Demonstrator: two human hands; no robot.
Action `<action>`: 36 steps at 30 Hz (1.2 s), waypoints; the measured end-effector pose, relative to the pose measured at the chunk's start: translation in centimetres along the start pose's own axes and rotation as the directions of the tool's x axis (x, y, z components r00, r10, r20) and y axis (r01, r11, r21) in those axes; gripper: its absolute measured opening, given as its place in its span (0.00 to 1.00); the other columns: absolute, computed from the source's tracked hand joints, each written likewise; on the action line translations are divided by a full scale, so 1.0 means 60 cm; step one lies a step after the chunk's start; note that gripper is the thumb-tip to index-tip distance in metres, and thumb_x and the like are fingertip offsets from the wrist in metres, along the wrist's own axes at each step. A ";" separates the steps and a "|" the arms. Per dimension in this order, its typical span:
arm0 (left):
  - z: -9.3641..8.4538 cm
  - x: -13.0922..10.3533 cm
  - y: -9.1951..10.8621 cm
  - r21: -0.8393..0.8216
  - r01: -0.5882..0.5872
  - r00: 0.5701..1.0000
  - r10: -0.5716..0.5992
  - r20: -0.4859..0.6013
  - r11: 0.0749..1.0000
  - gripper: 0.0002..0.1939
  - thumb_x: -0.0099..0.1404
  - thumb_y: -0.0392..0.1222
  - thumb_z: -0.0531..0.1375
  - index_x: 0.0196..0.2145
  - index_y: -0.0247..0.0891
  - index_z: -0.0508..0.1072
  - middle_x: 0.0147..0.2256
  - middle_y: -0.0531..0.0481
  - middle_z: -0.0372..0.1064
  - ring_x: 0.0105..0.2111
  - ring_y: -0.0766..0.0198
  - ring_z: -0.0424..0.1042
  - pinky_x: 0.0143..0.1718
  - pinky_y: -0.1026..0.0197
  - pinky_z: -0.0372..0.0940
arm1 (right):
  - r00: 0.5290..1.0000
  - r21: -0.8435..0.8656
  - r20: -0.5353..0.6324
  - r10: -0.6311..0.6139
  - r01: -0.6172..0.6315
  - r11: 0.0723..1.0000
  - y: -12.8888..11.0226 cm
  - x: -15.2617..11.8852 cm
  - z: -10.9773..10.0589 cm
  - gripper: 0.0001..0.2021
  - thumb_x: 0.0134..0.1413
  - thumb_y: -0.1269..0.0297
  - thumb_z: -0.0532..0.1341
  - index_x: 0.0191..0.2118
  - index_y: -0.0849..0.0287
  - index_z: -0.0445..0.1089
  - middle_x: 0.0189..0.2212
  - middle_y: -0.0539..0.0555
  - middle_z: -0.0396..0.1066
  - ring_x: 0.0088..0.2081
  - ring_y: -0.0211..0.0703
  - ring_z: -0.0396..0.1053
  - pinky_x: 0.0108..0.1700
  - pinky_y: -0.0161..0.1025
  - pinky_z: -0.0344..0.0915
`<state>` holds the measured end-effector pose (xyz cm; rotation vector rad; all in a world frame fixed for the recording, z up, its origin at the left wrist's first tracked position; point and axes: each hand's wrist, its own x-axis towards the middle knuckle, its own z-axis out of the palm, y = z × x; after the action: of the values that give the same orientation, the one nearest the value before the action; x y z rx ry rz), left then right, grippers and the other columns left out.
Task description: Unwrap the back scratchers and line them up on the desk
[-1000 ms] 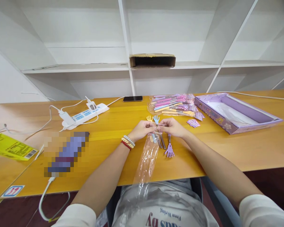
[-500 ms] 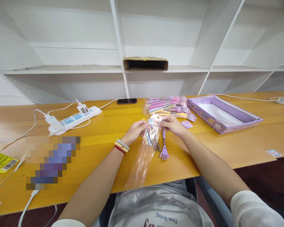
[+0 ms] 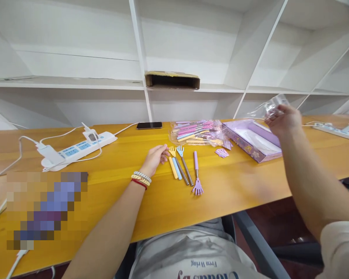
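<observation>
My right hand (image 3: 285,118) is raised above the right part of the purple box (image 3: 244,141), its fingers closed on a clear plastic bag (image 3: 275,105). Beside the yellow hand-shaped stick (image 3: 173,151), my left hand (image 3: 155,158) hovers with slightly curled fingers and nothing visible in them. A blue hand-shaped stick (image 3: 180,151) lies next to the yellow one, with yellow and blue handles (image 3: 175,168) close by. To their right rests a purple hand-shaped stick (image 3: 197,187), hand end toward me. Bagged colourful sticks (image 3: 197,131) lie behind, near small purple cards (image 3: 222,152).
A white power strip (image 3: 81,149) with cables is at the left, above a pixelated object (image 3: 49,209). A black phone (image 3: 149,125) lies at the table's back. White shelves hold a cardboard box (image 3: 172,80). Another power strip (image 3: 336,131) sits far right.
My right hand has moved right and up, carrying the clear bag off the sticks. My left hand has let go of the bag and shows nothing in it. The view has shifted slightly.
</observation>
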<state>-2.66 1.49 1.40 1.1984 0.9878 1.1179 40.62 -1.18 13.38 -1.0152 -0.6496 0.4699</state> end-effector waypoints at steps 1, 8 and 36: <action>0.002 -0.001 -0.001 0.010 0.001 1.000 -0.001 0.010 1.000 0.20 0.52 0.55 0.61 0.29 0.33 0.69 0.23 0.50 0.67 0.17 0.72 0.61 0.18 0.68 0.54 | 1.000 0.063 0.002 0.028 -0.028 0.998 -0.018 0.015 -0.014 0.10 0.52 0.74 0.48 0.23 0.60 0.60 0.20 0.52 0.60 0.20 0.34 0.58 0.23 0.36 0.49; 0.008 -0.003 -0.003 0.084 -0.055 0.997 0.049 0.064 0.995 0.16 0.54 0.52 0.61 0.28 0.34 0.69 0.23 0.51 0.67 0.19 0.72 0.61 0.19 0.68 0.54 | 0.977 -0.067 0.107 -0.182 0.190 0.980 -0.088 -0.017 -0.025 0.11 0.48 0.80 0.57 0.22 0.60 0.61 0.14 0.46 0.54 0.18 0.28 0.54 0.23 0.37 0.43; 0.065 -0.057 0.026 -0.097 -0.224 0.947 0.240 0.214 0.970 0.15 0.55 0.50 0.62 0.35 0.35 0.70 0.26 0.50 0.70 0.23 0.68 0.68 0.26 0.63 0.62 | 0.350 -0.267 0.914 0.203 0.144 0.953 0.079 -0.330 0.188 0.15 0.47 0.53 0.63 0.35 0.60 0.67 0.28 0.51 0.69 0.29 0.36 0.66 0.31 0.34 0.63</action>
<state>0.32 -2.55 3.41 1.3749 0.6407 1.1607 18.27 -4.59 7.89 -0.9743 -1.8341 1.0510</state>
